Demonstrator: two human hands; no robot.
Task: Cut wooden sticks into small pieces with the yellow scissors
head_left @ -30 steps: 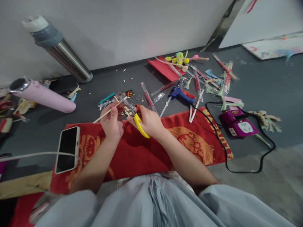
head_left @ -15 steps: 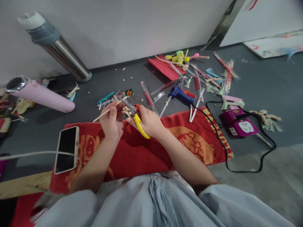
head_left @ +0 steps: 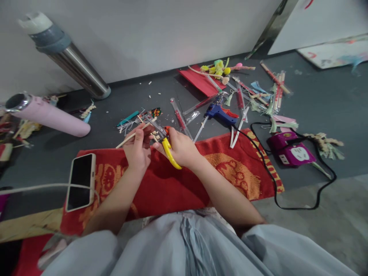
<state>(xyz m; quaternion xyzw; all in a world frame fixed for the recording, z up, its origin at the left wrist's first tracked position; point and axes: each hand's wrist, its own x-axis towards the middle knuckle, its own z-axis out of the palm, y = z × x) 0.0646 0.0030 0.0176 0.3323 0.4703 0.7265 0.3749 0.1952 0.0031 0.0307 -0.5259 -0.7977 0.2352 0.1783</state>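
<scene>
My left hand (head_left: 137,150) is closed on a thin wooden stick (head_left: 128,140), pinched under the thumb with its free end pointing left. In my right hand (head_left: 184,147) are pliers (head_left: 171,155) with yellow and orange handles. Their metal jaws point up and left, reaching the stick's upper end by my left fingertips; whether they grip it is too small to tell. Small pale wooden bits (head_left: 156,136) show between my hands. Both hands are above the front part of a red towel (head_left: 172,188) with orange figures. Beyond them lie a teal pen-like tool (head_left: 128,118) and white strands.
A blue glue gun (head_left: 220,114) lies right of my hands, its black cord running to a purple power socket (head_left: 291,149). On the left are a phone (head_left: 81,182), a pink bottle (head_left: 51,115) and a steel flask (head_left: 77,65). Wrapped sticks and a red envelope (head_left: 198,81) lie behind.
The stick's free end has shifted slightly right and my left hand has turned a little. My right hand keeps its hold on the pliers, nearly still.
</scene>
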